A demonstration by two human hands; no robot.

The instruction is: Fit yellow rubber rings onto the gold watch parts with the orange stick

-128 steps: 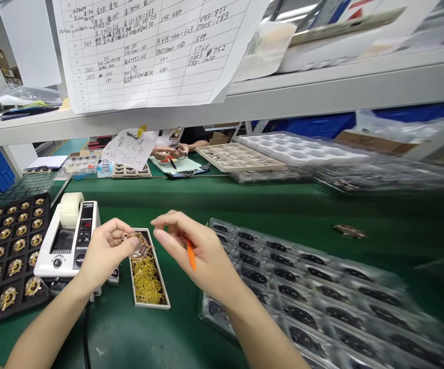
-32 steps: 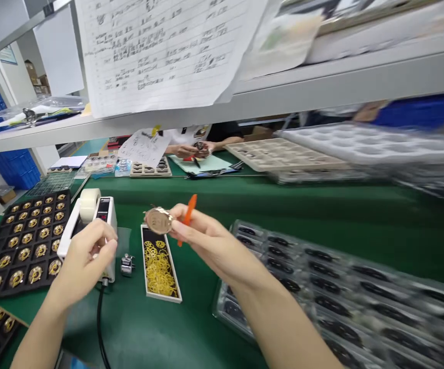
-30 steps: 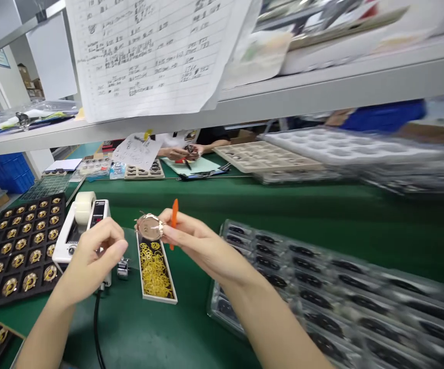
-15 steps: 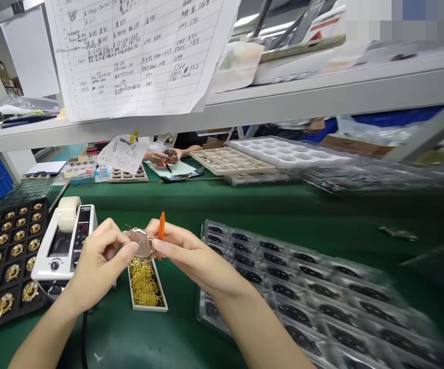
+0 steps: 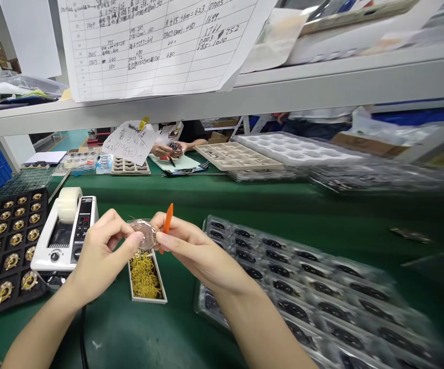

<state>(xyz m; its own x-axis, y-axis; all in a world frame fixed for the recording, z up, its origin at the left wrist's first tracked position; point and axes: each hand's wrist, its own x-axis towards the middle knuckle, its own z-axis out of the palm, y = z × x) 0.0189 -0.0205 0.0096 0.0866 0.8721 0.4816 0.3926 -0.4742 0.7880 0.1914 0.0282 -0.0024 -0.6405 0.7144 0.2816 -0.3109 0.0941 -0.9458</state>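
A round watch case (image 5: 145,234) with a clear face is held between both hands, above a small white box (image 5: 148,299) of yellow ring-like pieces (image 5: 144,277). My left hand (image 5: 104,248) is closed, its thumb and fingertips pinching the left edge of the case. My right hand (image 5: 185,241) grips the case's right edge, and a pointed orange stick (image 5: 168,219) stands up tilted between its fingers. The fingers cover part of the case's rim.
A white tape dispenser (image 5: 66,230) stands left of my hands, beside a black tray (image 5: 8,246) of gold watch parts. On the right lies a clear plastic tray (image 5: 283,277) of black parts. A shelf beam (image 5: 222,105) crosses above; a co-worker's hands (image 5: 170,149) show behind it.
The view has tilted down a little, so the shelf and paper sit higher. Both hands still hold the watch case, with little change in grip.
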